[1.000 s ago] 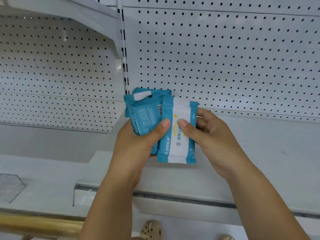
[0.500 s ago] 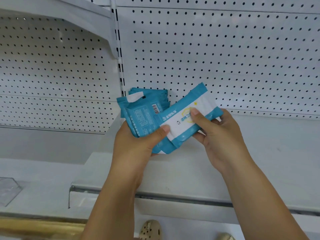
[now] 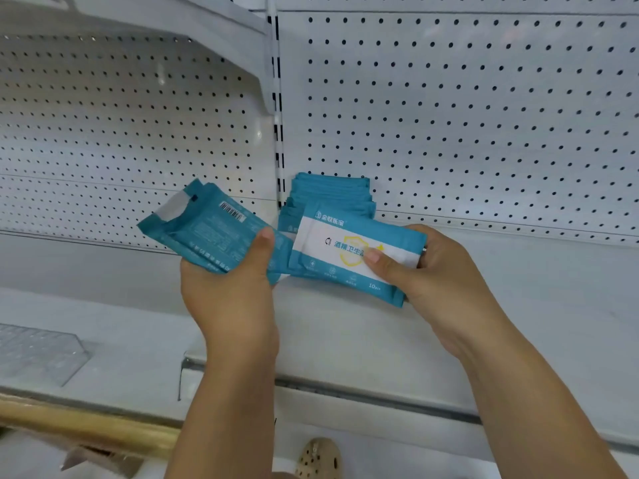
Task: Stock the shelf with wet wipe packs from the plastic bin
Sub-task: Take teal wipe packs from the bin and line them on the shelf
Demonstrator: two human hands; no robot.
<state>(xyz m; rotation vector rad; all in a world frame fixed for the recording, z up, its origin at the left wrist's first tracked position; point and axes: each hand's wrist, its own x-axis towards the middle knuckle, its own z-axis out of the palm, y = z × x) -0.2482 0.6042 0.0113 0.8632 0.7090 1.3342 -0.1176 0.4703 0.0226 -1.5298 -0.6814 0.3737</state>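
My left hand (image 3: 230,299) grips a small bunch of teal wet wipe packs (image 3: 207,233), backs and barcode facing me, tilted to the left. My right hand (image 3: 435,281) holds a single teal-and-white wet wipe pack (image 3: 345,250) lying flat, its printed front up, thumb pressed on the label. Behind that pack a row of teal packs (image 3: 332,191) stands against the pegboard at the left end of the white shelf (image 3: 518,323). The plastic bin is out of view.
White pegboard back panel (image 3: 466,115) rises behind the shelf, split by a slotted upright (image 3: 278,133). An upper shelf (image 3: 138,19) overhangs at the left. A clear plastic divider (image 3: 38,350) lies low left. A brass-coloured rail (image 3: 86,426) and a shoe (image 3: 318,458) show below.
My right hand has turned its pack from upright to flat and moved it right, away from the bunch. My left hand swung its packs leftward, uncovering the row standing on the shelf.
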